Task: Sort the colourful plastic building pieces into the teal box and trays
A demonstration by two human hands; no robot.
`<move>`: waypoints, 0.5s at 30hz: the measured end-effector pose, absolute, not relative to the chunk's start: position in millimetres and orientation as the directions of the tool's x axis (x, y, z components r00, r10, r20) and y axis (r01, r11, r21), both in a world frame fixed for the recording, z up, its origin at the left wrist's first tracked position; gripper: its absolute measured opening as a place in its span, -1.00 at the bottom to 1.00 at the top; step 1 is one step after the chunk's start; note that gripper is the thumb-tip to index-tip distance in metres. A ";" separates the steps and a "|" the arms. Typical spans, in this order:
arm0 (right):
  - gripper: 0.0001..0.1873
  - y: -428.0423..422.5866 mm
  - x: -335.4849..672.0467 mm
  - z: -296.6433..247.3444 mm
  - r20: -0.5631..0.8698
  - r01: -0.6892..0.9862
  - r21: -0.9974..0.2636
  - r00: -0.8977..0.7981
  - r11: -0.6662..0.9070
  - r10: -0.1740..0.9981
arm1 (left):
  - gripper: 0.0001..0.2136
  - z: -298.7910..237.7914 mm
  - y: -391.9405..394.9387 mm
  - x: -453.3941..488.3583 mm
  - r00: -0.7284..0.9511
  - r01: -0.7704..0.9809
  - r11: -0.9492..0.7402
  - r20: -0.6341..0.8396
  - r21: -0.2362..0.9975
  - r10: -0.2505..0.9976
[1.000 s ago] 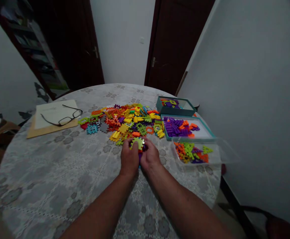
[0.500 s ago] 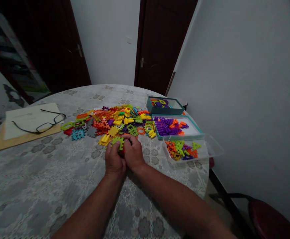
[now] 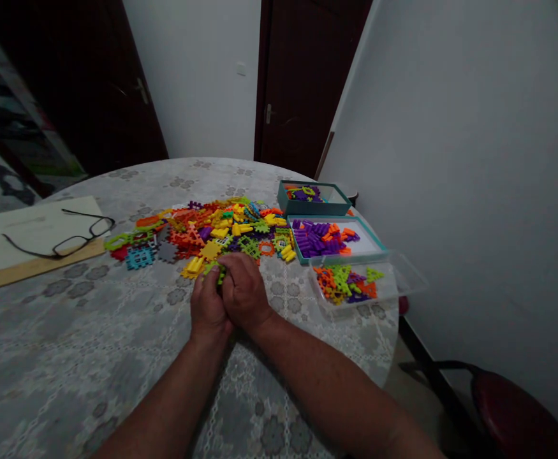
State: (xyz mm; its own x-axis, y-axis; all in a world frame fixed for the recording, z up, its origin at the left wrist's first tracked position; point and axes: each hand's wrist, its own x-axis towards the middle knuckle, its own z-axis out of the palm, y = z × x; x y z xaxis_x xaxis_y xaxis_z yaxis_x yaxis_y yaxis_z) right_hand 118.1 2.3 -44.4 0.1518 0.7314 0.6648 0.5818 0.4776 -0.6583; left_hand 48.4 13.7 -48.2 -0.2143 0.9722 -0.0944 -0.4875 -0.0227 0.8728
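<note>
My left hand [image 3: 208, 305] and my right hand [image 3: 246, 290] are pressed together near the middle of the table. Both are closed around a lime-green toothed building piece [image 3: 220, 274], which shows only as a small patch between the fingers. The rest of it is covered, so its full shape cannot be made out. Just beyond my hands spreads a heap of plastic building pieces [image 3: 190, 236] in orange, yellow, green, purple and grey. Yellow pegs [image 3: 193, 266] lie close to my left hand.
On the right stand a teal box [image 3: 340, 207], a shallow tray [image 3: 377, 245] with purple and orange pegs, and a clear plastic container [image 3: 412, 280] with connectors. Eyeglasses [image 3: 75, 242] rest on paper [image 3: 11, 233] at left. A dark red chair [image 3: 513, 408] is beside the table.
My right hand has rolled further over the green piece, hiding more of it. The red part seen under it before is now covered. The whole view has shifted slightly.
</note>
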 end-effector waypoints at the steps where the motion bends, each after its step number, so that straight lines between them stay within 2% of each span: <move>1: -0.64 1.8 118.6 -44.5 0.662 0.575 -0.666 0.163 0.474 0.732 | -0.75 -45.1 12.1 48.7 -0.212 -0.496 -0.004 -0.117 0.868 0.970; 9: -0.67 -6.3 117.8 -33.6 0.637 0.430 -0.761 0.358 0.485 0.682 | -0.75 -31.1 4.4 50.4 -0.154 -0.489 0.080 -0.176 0.869 0.972; 15: -0.74 -2.7 135.5 -32.6 0.512 0.310 -0.859 0.473 0.408 0.717 | -0.68 -27.9 4.9 50.4 -0.038 -0.575 0.163 -0.226 0.801 0.973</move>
